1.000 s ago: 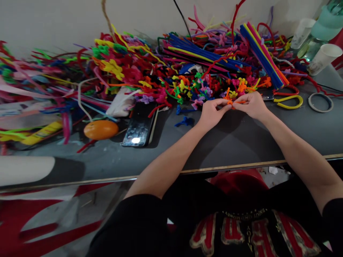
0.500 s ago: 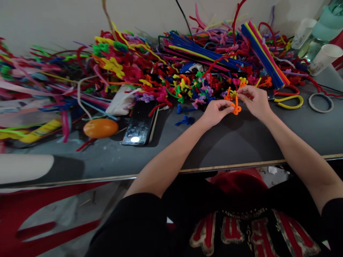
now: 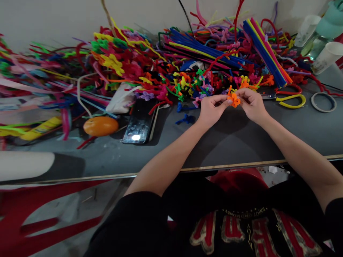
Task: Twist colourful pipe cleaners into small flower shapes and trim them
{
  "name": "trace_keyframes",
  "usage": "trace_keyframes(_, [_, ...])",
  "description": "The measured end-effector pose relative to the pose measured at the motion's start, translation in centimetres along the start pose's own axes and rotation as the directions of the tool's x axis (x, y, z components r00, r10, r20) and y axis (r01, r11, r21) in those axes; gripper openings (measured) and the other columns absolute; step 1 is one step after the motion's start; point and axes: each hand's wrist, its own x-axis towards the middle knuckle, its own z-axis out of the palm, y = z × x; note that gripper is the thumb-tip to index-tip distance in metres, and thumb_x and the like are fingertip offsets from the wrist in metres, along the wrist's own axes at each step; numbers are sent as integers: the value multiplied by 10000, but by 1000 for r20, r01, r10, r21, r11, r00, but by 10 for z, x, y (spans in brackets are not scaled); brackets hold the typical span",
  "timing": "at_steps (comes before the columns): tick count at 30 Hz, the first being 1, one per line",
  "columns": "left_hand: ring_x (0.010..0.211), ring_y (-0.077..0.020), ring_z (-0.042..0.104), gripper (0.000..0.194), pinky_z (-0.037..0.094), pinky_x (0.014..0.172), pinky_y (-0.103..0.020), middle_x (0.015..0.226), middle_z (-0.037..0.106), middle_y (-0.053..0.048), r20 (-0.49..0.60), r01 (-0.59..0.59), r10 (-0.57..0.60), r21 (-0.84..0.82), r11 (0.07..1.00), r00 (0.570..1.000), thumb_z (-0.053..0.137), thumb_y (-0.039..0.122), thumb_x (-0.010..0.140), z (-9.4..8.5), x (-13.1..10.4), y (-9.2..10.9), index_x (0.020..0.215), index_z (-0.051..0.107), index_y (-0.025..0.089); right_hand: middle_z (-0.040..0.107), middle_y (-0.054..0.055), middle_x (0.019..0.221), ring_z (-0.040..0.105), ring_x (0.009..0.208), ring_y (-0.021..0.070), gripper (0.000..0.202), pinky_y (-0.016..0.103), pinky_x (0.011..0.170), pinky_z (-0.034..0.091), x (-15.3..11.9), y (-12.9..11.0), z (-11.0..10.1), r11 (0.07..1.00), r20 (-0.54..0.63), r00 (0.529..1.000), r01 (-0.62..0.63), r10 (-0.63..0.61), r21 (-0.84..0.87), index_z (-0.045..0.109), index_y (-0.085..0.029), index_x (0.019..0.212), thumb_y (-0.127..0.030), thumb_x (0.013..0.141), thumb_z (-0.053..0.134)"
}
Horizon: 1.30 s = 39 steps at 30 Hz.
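Observation:
An orange pipe-cleaner flower (image 3: 234,100) with looped petals is held between both hands, above the dark grey table (image 3: 214,142). My left hand (image 3: 213,108) pinches its left side with thumb and fingers. From the right, my right hand (image 3: 251,103) grips the flower with its fingertips, the fingers curled together. A short orange end sticks up from the flower near my left fingertips. Behind the hands lie small flowers in several colours (image 3: 184,84), and a blue piece (image 3: 186,119) lies to the left of my left hand.
Bundled straight pipe cleaners (image 3: 268,53) lean on the colourful heap. Yellow-handled scissors (image 3: 292,101) and a grey tape ring (image 3: 323,102) lie at the right, near paper cups (image 3: 327,57). A phone (image 3: 139,123) and an orange oval object (image 3: 100,126) lie at the left.
Both hands have come closer together around the orange flower. The long orange strand that stood up between them has been folded down, and the flower looks more compact.

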Motion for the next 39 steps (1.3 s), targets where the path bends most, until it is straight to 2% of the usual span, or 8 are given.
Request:
trace_keyframes(7, [838, -194, 736, 258, 586, 777, -314, 863, 796, -55, -91, 37, -45, -94, 995, 995, 809, 439, 778, 3, -1, -1, 849, 811, 192, 660, 39, 828, 628, 768, 168, 414, 319, 752, 523, -4, 1, 1, 998, -19, 999, 38, -39, -43, 691, -219, 924, -622, 878, 613])
trace_keyframes(15, [790, -169, 716, 311, 588, 743, -310, 818, 788, -34, -145, 112, -143, -203, 973, 979, 833, 493, 731, 10, -3, -6, 854, 814, 209, 706, 54, 845, 651, 786, 188, 339, 352, 791, 543, -7, -6, 1, 988, -43, 998, 42, -49, -148, 746, -207, 973, -510, 908, 608])
trace_keyframes(19, [636, -110, 637, 313, 529, 609, -260, 721, 749, -10, -148, 145, -185, -246, 958, 972, 820, 510, 743, 13, -1, -16, 837, 807, 212, 702, 45, 831, 647, 747, 168, 307, 340, 771, 546, -8, -4, 5, 994, -42, 998, 46, -50, -99, 741, -204, 1032, -458, 917, 613])
trace_keyframes(23, [546, -81, 542, 337, 447, 517, -238, 649, 701, 7, -154, 190, -232, -250, 950, 960, 803, 543, 751, 12, 0, -21, 836, 802, 217, 694, 27, 797, 626, 703, 147, 350, 316, 728, 543, -7, 1, 9, 999, -41, 999, -13, 11, -51, 739, -210, 1064, -502, 900, 638])
trace_keyframes(28, [613, -102, 586, 315, 481, 589, -265, 692, 717, 1, -137, 180, -212, -216, 960, 968, 780, 517, 787, 12, -1, -20, 898, 805, 223, 667, 1, 719, 487, 520, 86, 512, 245, 494, 442, -4, 12, 11, 983, 22, 994, -105, 103, 150, 730, -221, 1093, -653, 825, 672])
trace_keyframes(31, [650, -108, 619, 264, 506, 620, -268, 733, 745, -3, -156, 189, -229, -233, 954, 961, 793, 464, 789, 13, -2, -18, 908, 809, 229, 661, -13, 704, 435, 460, 57, 566, 226, 430, 386, -3, 16, 11, 959, 61, 989, -142, 131, 246, 726, -224, 1111, -690, 792, 683])
trace_keyframes(36, [815, -152, 712, 218, 576, 731, -298, 862, 790, -27, -207, 168, -221, -246, 955, 953, 785, 413, 808, 15, -3, -15, 918, 807, 227, 713, 14, 776, 565, 499, 77, 609, 228, 453, 453, -4, 8, 11, 924, 97, 970, -240, 221, 298, 725, -194, 1140, -654, 743, 749])
trace_keyframes(39, [903, -177, 731, 226, 597, 774, -312, 947, 799, -42, -214, 139, -196, -254, 957, 957, 788, 410, 804, 15, -3, -12, 936, 801, 227, 732, 35, 796, 600, 520, 95, 590, 241, 467, 468, -5, 3, 10, 926, 101, 966, -256, 237, 278, 728, -180, 1108, -639, 739, 758])
